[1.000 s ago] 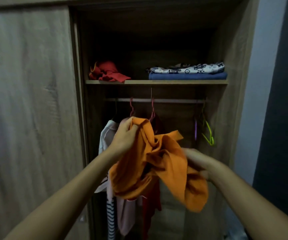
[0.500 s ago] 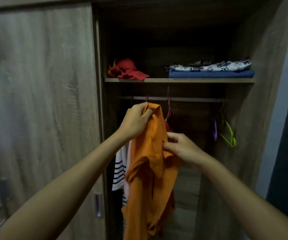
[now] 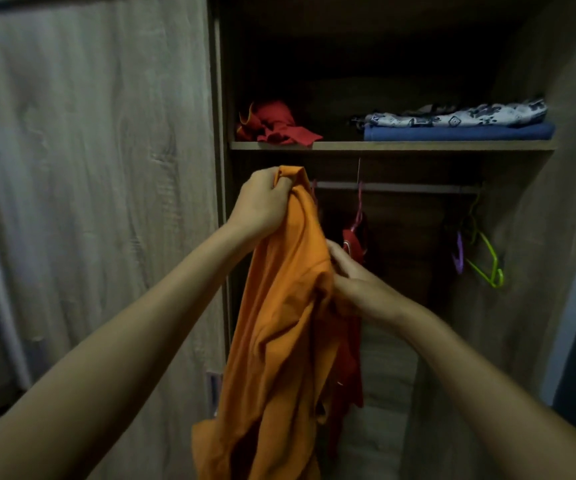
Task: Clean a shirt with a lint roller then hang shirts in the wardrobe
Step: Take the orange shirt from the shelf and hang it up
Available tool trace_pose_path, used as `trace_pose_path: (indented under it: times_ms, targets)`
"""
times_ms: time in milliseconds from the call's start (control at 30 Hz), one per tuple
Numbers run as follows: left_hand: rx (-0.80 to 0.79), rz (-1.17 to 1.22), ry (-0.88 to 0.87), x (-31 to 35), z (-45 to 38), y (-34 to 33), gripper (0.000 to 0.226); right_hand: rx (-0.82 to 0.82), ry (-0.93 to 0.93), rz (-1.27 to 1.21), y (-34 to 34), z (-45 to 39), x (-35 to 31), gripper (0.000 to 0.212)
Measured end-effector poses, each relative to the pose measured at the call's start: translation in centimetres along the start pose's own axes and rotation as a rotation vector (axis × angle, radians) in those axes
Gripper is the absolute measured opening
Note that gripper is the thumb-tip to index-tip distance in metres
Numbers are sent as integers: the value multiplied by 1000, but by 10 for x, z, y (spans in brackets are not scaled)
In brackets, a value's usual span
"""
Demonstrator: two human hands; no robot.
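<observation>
Left hand [image 3: 262, 202] raised in front of the open wooden wardrobe [image 3: 521, 237], fingers curled tight around the bunched top edge of a bright orange cotton shirt [image 3: 279, 341]. Shirt held just below the wooden shelf [image 3: 390, 145], about level with the grey metal hanging rail [image 3: 400, 188]. Fabric drops straight down from that grip in long folds, running out of view at the bottom of the frame.

Right hand [image 3: 359, 285] lower and to the right, fingers bent and pinching the shirt's right edge partway down. Exact finger placement partly hidden by cloth.

Behind the orange shirt: a dark red garment [image 3: 352, 247] on a pink plastic hanger [image 3: 359, 209] hooked to the rail. Far right of the rail: a lime-green plastic hanger [image 3: 487, 261] and a purple plastic hanger [image 3: 458, 254], both bare, hanging close together near the wardrobe's side wall.

On the shelf: a crumpled red cloth [image 3: 276, 128] at the left; at the right a folded white-and-navy patterned fabric [image 3: 459, 116] lying on top of a folded blue fabric [image 3: 459, 132].

Sliding wood-grain door [image 3: 89, 202] fills the left of the view, closed over that half. Lighting dim; upper compartment interior too dark to read.
</observation>
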State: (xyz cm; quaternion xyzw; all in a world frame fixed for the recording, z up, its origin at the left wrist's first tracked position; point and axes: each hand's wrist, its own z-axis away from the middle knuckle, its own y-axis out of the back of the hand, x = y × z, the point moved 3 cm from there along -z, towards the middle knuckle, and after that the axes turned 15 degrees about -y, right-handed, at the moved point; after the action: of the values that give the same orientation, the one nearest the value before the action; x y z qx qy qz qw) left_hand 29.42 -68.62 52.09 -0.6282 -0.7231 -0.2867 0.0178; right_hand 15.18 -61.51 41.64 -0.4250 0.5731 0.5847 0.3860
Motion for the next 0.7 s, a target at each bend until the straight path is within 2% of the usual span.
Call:
trace_pose_path:
  times_ms: [33,67,133,167,200,267,367,433,500,533,600,667,700]
  targets:
    - [-5,38,14,1,-1,-2,35,16,20,23,-4,-2,-3,71]
    - [-21,71,22,2,0,-3,33,62,39,53,-7,-3,-7,62]
    - [-73,143,27,5,4,-5,27,202,66,100,-8,-5,-16,27]
    - [-89,179,24,6,8,-5,23,265,59,99,-6,-8,-18,17]
    - [-94,208,26,6,13,-5,22,306,47,74,-4,-10,-19,17]
    - [-82,271,55,-2,30,-8,36,363,8,-20,4,-14,-18,21]
    - [-60,321,116,-30,75,-23,70,436,-25,-183,19,-16,-21,17]
    - [-162,322,163,-49,114,-41,89,453,-19,-309,28,-13,-27,15]
    - [-335,336,229,-63,151,-62,102,467,-18,-414,35,-6,-36,19]
    - [-448,351,273,-70,167,-74,101,476,-24,-449,38,-1,-40,18]
    - [-648,337,335,-83,192,-97,71,516,-37,-501,45,5,-46,15]
    - [-662,237,333,-90,197,-110,32,573,-56,-532,56,8,-46,15]
    - [-614,201,322,-93,194,-114,25,609,-70,-537,63,9,-43,15]
